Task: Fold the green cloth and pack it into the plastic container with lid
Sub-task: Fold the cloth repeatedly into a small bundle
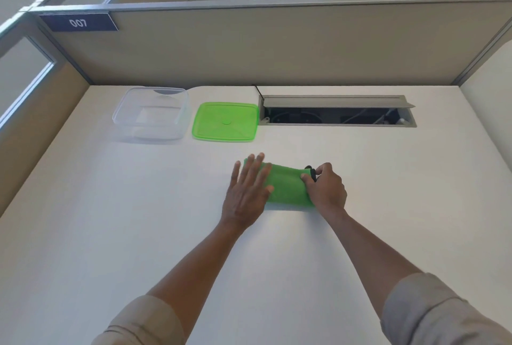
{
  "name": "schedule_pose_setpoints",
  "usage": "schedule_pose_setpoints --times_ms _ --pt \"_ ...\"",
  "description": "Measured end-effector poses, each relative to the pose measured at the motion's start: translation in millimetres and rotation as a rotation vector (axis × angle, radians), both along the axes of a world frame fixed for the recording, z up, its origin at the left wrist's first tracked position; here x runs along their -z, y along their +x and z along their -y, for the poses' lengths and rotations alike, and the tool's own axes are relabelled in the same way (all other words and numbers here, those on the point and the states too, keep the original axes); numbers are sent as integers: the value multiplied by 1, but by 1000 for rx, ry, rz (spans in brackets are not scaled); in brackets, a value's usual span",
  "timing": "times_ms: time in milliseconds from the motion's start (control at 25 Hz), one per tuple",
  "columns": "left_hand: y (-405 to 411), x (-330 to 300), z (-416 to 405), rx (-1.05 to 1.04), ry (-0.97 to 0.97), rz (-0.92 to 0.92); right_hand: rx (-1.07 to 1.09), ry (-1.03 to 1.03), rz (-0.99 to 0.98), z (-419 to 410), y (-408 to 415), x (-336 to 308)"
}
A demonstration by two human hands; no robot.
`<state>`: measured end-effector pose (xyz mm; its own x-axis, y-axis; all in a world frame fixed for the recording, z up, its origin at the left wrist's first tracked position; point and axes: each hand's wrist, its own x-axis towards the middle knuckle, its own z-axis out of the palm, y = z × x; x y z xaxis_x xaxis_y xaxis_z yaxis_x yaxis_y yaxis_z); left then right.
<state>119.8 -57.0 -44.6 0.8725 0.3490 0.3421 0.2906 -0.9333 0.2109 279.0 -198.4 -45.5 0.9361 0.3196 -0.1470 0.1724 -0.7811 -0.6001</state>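
Observation:
The green cloth (288, 187) lies folded into a narrow strip on the white desk, in the middle of the view. My left hand (246, 192) rests flat on the cloth's left end with fingers spread. My right hand (327, 187) pinches the cloth's right end, where a small black loop (312, 173) sticks out. The clear plastic container (151, 113) stands open at the back left. Its green lid (225, 121) lies flat on the desk just right of it.
An open cable tray (336, 112) is cut into the desk at the back right, beside the lid. Beige cubicle partitions (277, 45) wall in the desk at the back and both sides. The white desk (110, 220) stretches wide in front.

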Motion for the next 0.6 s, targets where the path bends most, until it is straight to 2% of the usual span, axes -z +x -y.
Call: schedule_pose_setpoints --times_ms 120,200,280,360,480,600 --pt "9 2 14 64 25 -215 -20 -5 19 -2 -1 -3" --pt "10 8 19 16 -3 -336 -73 -39 164 -4 -4 -7" --pt "10 12 20 -29 -16 -398 -242 -66 427 -10 -11 -12" --pt "12 12 21 -37 -32 -408 -491 -12 544 -19 -26 -12" --pt "13 11 26 -48 -46 -410 -725 5 348 -25 -51 0" --pt "11 13 27 -60 -99 -391 -725 -60 300 -22 -52 13"
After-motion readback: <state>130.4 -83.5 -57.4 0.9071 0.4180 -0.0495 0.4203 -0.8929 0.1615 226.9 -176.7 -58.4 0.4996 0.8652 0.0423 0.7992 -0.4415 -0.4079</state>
